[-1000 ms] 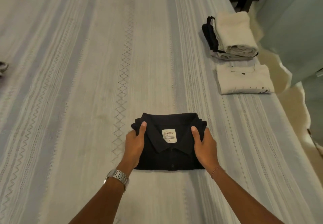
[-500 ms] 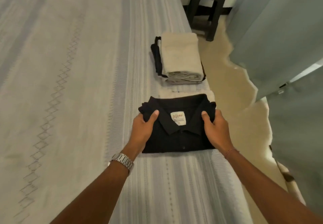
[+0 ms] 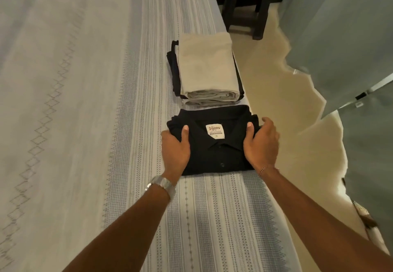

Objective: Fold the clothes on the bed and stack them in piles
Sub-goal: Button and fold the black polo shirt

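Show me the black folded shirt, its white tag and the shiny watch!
black folded collared shirt [image 3: 214, 154], head view, front placket
white rectangular neck label [image 3: 215, 131], head view, its middle
silver metal wristwatch [image 3: 162, 184], head view, band

Left of shirt: bed [image 3: 74, 101] surface open toward its far left edge.
Beyond shirt: folded pile [image 3: 207, 74] blocks, close behind.
Right: bed edge, then floor [image 3: 276, 112].

Folded black shirt [image 3: 214, 142] (collar up) lies beside beige-topped pile [image 3: 207, 69].
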A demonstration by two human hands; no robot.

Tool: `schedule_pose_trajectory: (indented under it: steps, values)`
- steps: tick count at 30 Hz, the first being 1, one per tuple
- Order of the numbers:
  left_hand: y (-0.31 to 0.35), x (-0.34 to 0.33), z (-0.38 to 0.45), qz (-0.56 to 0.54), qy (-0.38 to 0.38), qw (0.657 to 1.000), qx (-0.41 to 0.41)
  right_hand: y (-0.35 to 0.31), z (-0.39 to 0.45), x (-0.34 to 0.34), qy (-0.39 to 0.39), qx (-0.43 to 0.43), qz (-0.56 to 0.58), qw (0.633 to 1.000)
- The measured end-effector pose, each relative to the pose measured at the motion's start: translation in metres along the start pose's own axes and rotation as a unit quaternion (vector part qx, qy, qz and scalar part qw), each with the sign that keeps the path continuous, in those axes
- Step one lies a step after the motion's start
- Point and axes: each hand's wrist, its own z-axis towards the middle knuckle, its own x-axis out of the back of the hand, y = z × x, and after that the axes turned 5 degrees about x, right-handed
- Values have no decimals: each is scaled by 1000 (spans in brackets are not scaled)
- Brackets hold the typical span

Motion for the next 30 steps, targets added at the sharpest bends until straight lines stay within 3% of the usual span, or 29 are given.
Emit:
schedule_pose_trajectory:
  steps: [3,5,9,13,17,22,30]
  values:
    - [0,-3,-18,182,99,964,-169,-10,-17,2,85,158,-97,979]
    - [-3,-11,-30,241,56,940,-237,-8,-27,-5,26,221,-131,966]
    - [-16,-21,-28,294,-32,927,-233,5,-33,-25,-94,196,-170,961]
    - [-23,-15,-20,284,-96,924,-238,8,-30,-28,-120,190,-215,951]
    - [-25,16,-17,321,-135,898,-270,-8,-35,-14,-151,164,-247,943]
    - [-19,101,-29,368,-130,871,-298,-74,-87,10,-123,210,-241,940]
    - [-21,279,-50,420,-102,851,-298,-200,-185,28,-228,293,-203,906]
